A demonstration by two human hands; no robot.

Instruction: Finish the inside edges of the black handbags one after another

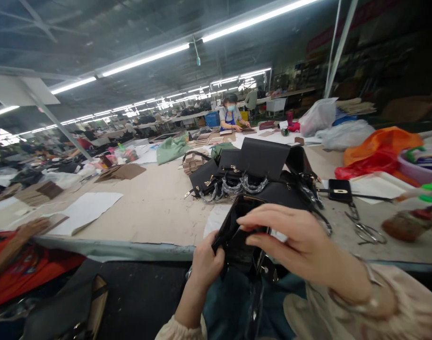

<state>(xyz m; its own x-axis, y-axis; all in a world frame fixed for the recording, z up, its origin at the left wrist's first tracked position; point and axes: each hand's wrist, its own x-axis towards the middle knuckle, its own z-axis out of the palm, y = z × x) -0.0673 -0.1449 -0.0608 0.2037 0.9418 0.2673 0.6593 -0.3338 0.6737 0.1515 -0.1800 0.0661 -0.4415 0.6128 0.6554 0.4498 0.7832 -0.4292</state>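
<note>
The left hand (207, 259) comes up from below, wrist nearly straight, its thumb and fingers pinching the left wall of a black bag (237, 255). The right hand (297, 236) reaches in from the right, forearm slanting down to a cream sleeve (407, 297); its fingers are bent, with index finger and thumb pointing left at the bag's mouth, a small gap showing between them. Whether those fingertips pinch anything inside cannot be told.

The bag is held mouth up above the lap, at the table's (155, 208) near edge, its handle hanging down below. Just beyond it a pile of black bags (263, 163) blocks the way forward. To the left of the pile, a wide bare stretch of tabletop runs as far as a sheet of white paper (91, 212); a co-worker's hand (31, 229) rests near that paper's left side. On the right the room is tighter: scissors (368, 232) and a brown pot (409, 224) lie past the right wrist, near the edge. Another bag (63, 302) sits at lower left, well apart from the left hand.
</note>
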